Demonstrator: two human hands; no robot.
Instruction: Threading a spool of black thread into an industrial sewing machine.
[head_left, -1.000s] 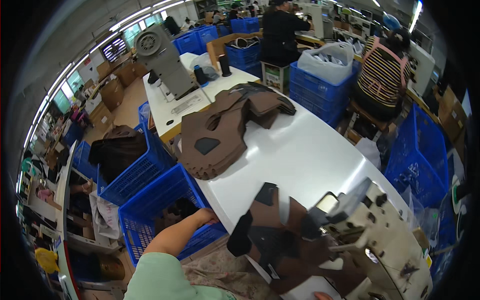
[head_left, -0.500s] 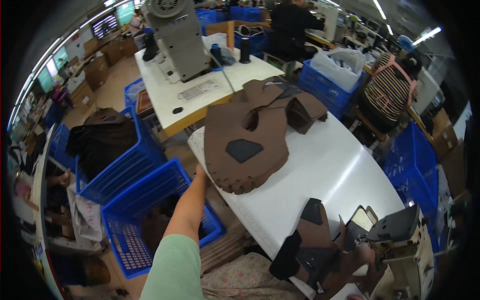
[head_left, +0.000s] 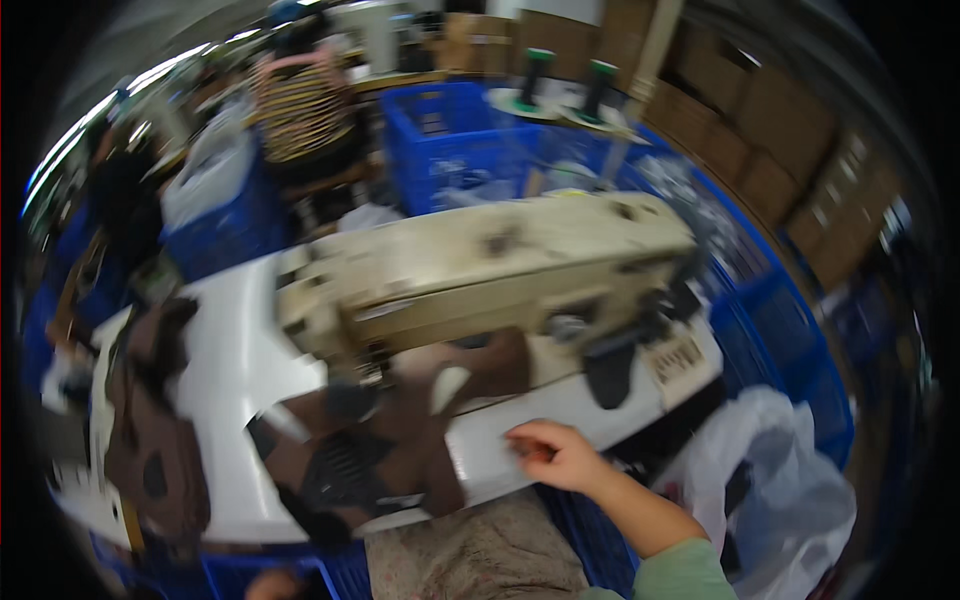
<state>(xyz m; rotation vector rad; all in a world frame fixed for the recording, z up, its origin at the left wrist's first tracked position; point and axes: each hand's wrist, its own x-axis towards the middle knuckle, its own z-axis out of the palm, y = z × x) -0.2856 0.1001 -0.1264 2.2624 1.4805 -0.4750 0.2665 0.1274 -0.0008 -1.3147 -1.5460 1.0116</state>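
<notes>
My right hand [head_left: 556, 456] hovers over the white table in front of the sewing machine [head_left: 490, 262]. Its fingers are curled together; a dark reddish patch shows between them, too blurred to name. Left of that hand, a brown shoe upper piece [head_left: 405, 440] with black patches lies spread under the machine's needle end. At the bottom edge a blurred bit of my left hand [head_left: 273, 583] shows over a blue crate, its fingers unclear. A stack of brown cut pieces [head_left: 155, 440] rests on the table's left end, away from both hands.
A white plastic bag [head_left: 765, 480] stands right of my right forearm. Behind the machine are a blue crate [head_left: 435, 125] and thread spools [head_left: 535, 80] on a stand. A person in a striped top [head_left: 300, 110] sits beyond the table. Patterned cloth [head_left: 470, 555] covers my lap.
The view has swung right, toward the sewing machine. My left arm, earlier reaching to the table edge beside the brown stack, has dropped to the bottom edge. My right hand has come into full view.
</notes>
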